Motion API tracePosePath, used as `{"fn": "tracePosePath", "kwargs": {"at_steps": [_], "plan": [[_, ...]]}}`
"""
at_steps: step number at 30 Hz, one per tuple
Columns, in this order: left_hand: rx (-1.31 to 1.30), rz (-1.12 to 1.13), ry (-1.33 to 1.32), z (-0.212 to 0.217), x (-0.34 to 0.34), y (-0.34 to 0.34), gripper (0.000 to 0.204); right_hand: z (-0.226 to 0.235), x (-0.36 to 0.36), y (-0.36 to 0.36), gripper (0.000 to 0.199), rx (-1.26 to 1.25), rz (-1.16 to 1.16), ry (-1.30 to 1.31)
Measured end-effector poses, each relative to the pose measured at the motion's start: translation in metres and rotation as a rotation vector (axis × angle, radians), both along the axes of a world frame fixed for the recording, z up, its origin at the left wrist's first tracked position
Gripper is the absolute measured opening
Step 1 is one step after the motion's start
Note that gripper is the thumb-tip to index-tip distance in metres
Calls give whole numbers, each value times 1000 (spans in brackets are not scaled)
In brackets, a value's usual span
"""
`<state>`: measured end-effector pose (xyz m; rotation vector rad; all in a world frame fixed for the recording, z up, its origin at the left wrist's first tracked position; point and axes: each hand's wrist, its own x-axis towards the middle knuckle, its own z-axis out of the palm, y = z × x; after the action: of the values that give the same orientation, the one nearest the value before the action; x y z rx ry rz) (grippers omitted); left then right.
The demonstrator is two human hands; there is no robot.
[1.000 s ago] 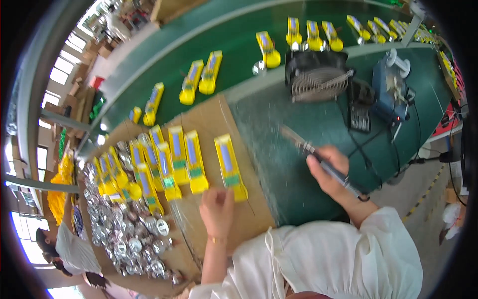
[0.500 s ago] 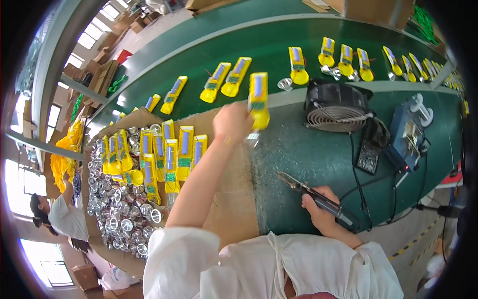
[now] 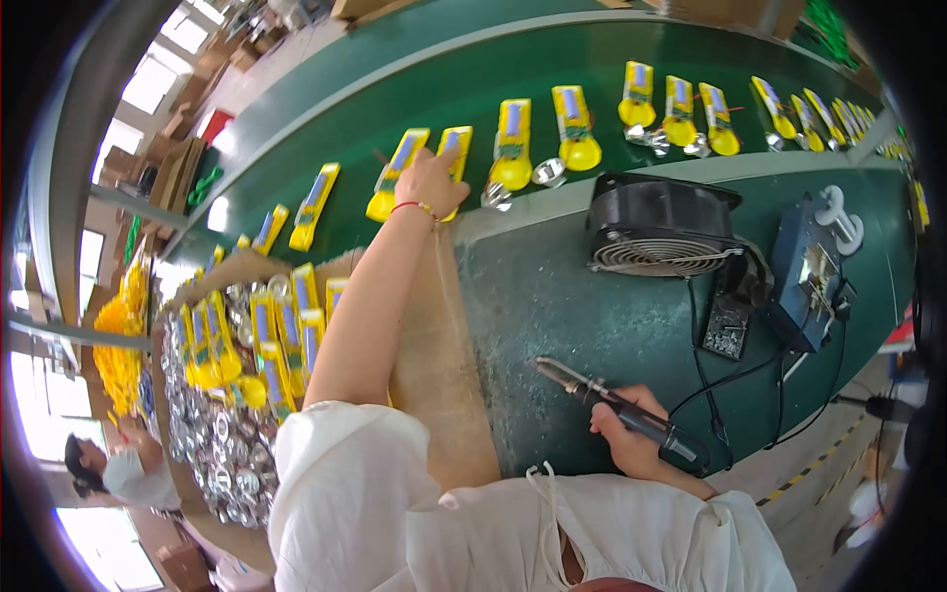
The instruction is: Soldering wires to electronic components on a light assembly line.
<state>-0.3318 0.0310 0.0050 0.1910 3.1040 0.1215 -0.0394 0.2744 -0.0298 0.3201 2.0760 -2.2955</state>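
My left hand (image 3: 430, 185) reaches over the green belt, fingers apart, onto a yellow plastic casing (image 3: 457, 141) with a blue-violet cell and a green circuit board. A similar casing (image 3: 402, 170) lies just left of the hand. To its right is another yellow casing (image 3: 512, 148), a silver reflector cup (image 3: 497, 197) beside its round end. Low over the bench, my right hand (image 3: 631, 434) is closed round the black handle of a soldering iron (image 3: 646, 422), its metal tip pointing up and left.
A cardboard tray (image 3: 258, 264) at left holds silver reflectors (image 3: 222, 449) and several yellow casings. A black fan (image 3: 663, 225) stands right of centre, near a blue soldering station (image 3: 801, 271) with a solder spool (image 3: 838, 219). Cables cross the bench. Another person (image 3: 123, 469) is at far left.
My left hand has let go of the yellow casing, which now lies on the belt, and has moved left to another casing. My right hand still holds the soldering iron in nearly the same place.
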Motion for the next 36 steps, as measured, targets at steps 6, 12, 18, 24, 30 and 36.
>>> {"fn": "tracePosePath", "kwargs": {"at_steps": [6, 12, 18, 24, 30, 36], "plan": [[163, -11, -32, 29, 171, -5, 47, 1, 1, -1, 16, 21, -48, 17], [359, 99, 139, 15, 296, -15, 50, 1, -7, -10, 14, 173, -71, 163], [235, 461, 508, 19, 361, -95, 26, 1, 4, -9, 14, 214, -58, 244], [-297, 447, 452, 26, 385, -153, 19, 10, 15, -20, 15, 208, -9, 267], [338, 506, 473, 21, 374, -146, 9, 25, 25, -34, 16, 133, 29, 256], [884, 476, 57, 13, 359, -61, 13, 21, 33, -56, 16, 153, 276, 383]]}}
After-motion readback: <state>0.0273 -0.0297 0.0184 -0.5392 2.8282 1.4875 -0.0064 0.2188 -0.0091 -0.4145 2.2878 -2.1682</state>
